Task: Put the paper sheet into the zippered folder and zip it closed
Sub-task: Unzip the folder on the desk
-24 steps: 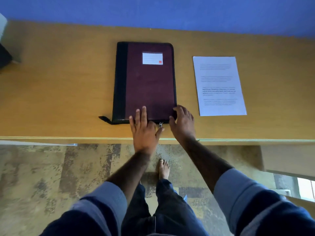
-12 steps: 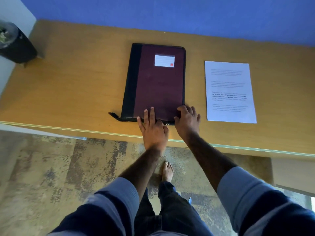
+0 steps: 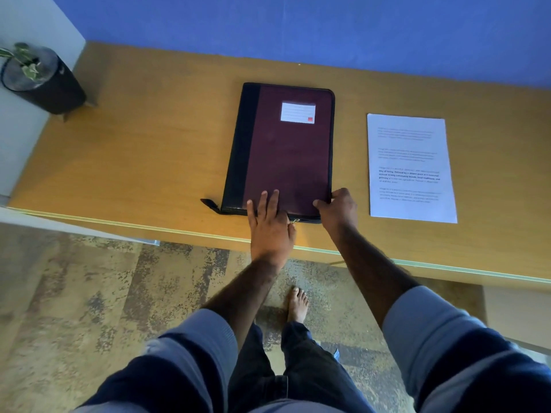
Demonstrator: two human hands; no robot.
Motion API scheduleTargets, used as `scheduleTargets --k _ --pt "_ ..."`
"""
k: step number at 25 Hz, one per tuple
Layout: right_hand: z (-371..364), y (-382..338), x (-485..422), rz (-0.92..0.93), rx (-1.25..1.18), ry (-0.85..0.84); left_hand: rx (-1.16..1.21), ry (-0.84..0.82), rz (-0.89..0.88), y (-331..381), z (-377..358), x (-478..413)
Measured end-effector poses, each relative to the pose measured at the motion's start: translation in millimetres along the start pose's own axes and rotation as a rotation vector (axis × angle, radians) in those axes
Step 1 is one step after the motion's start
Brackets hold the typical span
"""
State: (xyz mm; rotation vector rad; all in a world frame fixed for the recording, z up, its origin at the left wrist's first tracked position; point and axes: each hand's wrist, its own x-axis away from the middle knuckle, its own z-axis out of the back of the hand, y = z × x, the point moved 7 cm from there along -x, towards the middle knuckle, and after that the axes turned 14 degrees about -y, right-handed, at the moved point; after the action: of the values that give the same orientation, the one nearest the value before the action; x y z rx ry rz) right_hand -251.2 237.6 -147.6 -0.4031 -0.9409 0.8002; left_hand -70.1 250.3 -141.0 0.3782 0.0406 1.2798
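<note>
Maroon, stiff zippered folder (image 3: 286, 150) lay closed; our left hand (image 3: 269, 225) pressed flat, fingers together, right hand (image 3: 338, 208) clamped its corner.

Print on the paper sheet (image 3: 411, 168) too small to read (plant pot (image 3: 41, 80) edge-cropped).
</note>
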Motion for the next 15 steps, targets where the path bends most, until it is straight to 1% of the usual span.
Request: scheduleTargets --k 4,10,15 --pt "8 5 -9 -0.061 -0.257 -0.025 -0.002 0.038 0.028 -17 1 3" --pt "11 5 -8 -0.075 -0.286 -0.025 -0.01 0.04 0.133 -76 16 8" --pt "13 1 -4 -0.085 -0.302 -0.022 -0.011 0.08 0.205 -123 37 19"
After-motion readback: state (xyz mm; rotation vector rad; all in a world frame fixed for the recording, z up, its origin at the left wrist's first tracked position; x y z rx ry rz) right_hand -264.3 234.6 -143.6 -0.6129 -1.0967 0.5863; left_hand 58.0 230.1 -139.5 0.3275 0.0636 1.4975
